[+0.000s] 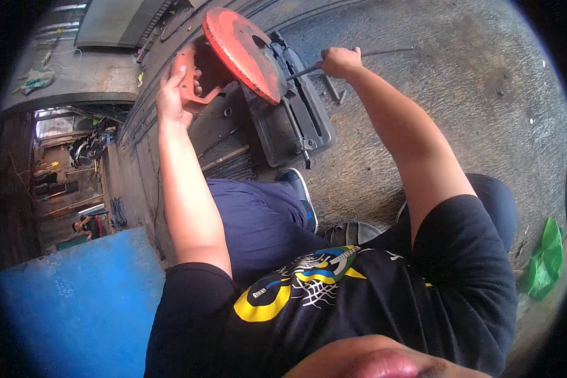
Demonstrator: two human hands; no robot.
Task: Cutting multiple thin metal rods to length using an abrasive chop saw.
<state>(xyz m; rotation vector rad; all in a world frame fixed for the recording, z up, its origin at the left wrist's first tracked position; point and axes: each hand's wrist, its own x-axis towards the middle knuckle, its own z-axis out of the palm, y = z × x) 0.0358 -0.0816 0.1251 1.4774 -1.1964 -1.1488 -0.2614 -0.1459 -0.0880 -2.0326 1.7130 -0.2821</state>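
Note:
A cut-off saw stands on the floor in front of me, with a worn red blade guard (236,50) above a dark grey base (277,129). My left hand (173,101) is wrapped round the saw's red D-shaped handle (191,79), to the left of the guard. On the far side, my right hand (340,62) is closed on a thin metal rod (302,74). One end of the rod reaches the saw's clamp area beside the guard; the other runs off to the right along the floor. The guard hides the cutting spot.
Short metal pieces (332,88) lie right of the base. Long rods (148,120) stretch across the floor at left. A blue panel (88,302) stands at lower left, and a green plastic bag (545,261) lies at right. Another person (88,225) is far off at left.

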